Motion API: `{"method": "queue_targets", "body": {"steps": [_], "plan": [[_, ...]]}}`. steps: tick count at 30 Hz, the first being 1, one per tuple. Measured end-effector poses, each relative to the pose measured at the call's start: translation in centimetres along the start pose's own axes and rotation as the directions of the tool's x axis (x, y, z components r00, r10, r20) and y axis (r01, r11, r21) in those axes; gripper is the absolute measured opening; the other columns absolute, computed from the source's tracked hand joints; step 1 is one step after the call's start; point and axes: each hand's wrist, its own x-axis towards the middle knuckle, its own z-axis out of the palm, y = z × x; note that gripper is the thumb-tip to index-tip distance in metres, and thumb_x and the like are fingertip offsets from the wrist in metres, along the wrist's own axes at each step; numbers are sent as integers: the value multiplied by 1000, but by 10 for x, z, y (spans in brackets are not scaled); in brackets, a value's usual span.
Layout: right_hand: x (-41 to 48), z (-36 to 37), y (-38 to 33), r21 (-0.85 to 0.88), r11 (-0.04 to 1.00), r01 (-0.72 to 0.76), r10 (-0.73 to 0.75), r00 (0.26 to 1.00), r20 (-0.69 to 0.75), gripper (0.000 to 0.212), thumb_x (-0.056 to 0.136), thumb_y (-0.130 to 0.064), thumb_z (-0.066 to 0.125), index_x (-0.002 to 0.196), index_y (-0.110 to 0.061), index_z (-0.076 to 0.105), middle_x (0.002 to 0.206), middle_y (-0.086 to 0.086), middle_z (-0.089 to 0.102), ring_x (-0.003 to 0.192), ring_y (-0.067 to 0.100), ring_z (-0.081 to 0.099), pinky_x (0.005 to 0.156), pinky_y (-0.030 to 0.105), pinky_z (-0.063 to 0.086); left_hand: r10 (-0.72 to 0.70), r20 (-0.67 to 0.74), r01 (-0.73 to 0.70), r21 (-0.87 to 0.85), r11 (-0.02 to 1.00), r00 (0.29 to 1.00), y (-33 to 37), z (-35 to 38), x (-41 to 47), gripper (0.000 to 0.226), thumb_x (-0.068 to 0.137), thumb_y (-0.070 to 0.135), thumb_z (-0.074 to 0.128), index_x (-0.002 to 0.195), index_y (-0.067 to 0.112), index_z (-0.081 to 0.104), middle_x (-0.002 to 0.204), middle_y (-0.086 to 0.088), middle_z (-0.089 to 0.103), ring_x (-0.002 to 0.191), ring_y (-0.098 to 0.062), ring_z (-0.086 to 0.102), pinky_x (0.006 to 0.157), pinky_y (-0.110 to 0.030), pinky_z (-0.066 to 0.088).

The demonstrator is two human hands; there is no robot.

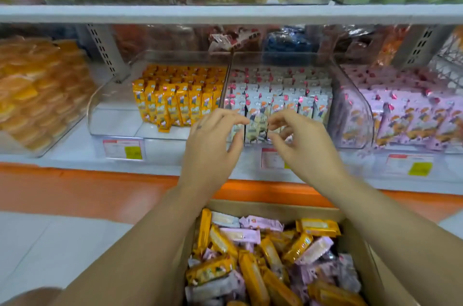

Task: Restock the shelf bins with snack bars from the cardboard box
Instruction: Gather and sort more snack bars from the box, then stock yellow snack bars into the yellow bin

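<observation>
Head view: left hand (210, 140) and right hand (300, 145), fingers half-curled, meet the front white-wrapped snack bars (255, 127) in the middle clear plastic shelf bin (280, 53); whether they grip a bar cannot be confirmed. The bins look well filled, yet the brown cardboard box (275, 208) is heaped with bars.

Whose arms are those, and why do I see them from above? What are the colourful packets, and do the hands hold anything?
A person wears a camera on the head, so you see their own arms from above. The left hand and right hand reach the front row of white bars in the middle bin, fingers curled; whether they pinch a bar is unclear. Beside it stand orange bars and pink bars in their own bins. Below, an open cardboard box holds mixed snack bars.
</observation>
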Motion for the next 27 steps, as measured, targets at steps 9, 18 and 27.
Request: {"method": "queue_targets", "body": {"steps": [9,18,27], "plan": [[-132,40,16,62,993,-103,87,971,221,17,87,-10,59,101,-17,63,84,-11,60,74,6,56,68,22,46,-285,314,300,2,954,906,-10,13,-121,25,90,15,56,107,33,60,100,18,56,92,0,56,76,-12,43],[-205,100,57,-204,853,-480,464,518,719,59,84,-41,65,134,-15,46,124,7,60,113,23,57,94,35,46,-499,838,399,389,830,220,-45,40,-192,59,89,25,64,143,18,39,144,-5,41,129,-19,42,104,-23,33],[-193,111,48,-310,869,-386,487,555,674,59,78,-26,65,131,-18,42,92,3,59,93,26,61,63,27,38,-523,796,337,424,841,304,-56,54,-200,49,83,30,68,129,29,53,130,7,47,121,-11,50,99,-36,45]]}}
